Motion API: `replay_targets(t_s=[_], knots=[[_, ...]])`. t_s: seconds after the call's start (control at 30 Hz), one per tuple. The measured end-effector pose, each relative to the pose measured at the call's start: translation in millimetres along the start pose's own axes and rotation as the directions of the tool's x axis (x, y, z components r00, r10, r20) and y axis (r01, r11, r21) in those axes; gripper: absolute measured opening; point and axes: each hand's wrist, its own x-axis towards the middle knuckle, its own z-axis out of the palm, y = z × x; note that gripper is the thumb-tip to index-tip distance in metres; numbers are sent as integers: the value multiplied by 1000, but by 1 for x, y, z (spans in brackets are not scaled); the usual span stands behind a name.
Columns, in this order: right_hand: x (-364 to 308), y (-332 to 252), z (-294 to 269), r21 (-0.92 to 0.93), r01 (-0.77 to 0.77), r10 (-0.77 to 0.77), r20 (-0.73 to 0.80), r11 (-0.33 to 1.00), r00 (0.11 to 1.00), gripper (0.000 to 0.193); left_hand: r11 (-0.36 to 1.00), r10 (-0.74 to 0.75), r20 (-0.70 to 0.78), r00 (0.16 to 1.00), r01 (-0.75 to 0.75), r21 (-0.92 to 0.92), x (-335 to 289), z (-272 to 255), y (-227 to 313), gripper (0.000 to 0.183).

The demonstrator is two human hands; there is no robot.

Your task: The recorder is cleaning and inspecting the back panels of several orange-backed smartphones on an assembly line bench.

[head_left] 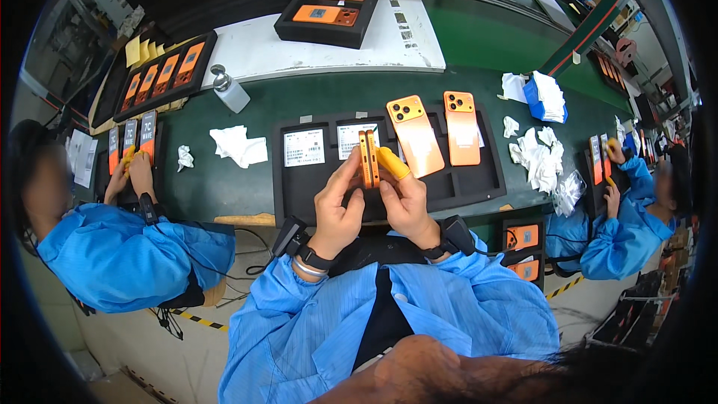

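2 phones edge-on between fingers, screens hidden, tray partly covered

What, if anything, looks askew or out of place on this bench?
The left loose phone lies slanted over the far rim of the black tray, unlike the straighter right loose phone. Crumpled white wipes sprawl untidily to the right. The held phones show only edge-on, so damage there can't be judged.

Shiny, metallic-looking edges on paired phones contrast with a matt black tray, crumpled paper-like wipes, glossy clear plastic bag and smooth tabletop.
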Motion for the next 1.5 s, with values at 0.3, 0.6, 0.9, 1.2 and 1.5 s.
replay_targets(t_s=[0.3,0.6,0.9,1.2,1.5], knots=[[-2,-2,2,10,-36,36,-8,999,999,49,999,22,13,1000,-23,47,-1,-1,3,70],[3,-7,0,-15,-30,30,-8,999,1000,47,980,69,34,997,-74,184,14,-10,27,73],[4,-9,2,-22,-30,29,-43,999,999,47,845,187,112,976,-218,488,18,-11,39,81],[11,-14,-5,-134,48,-46,22,990,999,53,952,131,118,984,-158,262,19,-6,23,77],[10,-23,-5,-147,26,-26,1,989,1000,52,988,134,185,974,-146,51,33,-11,5,82]])
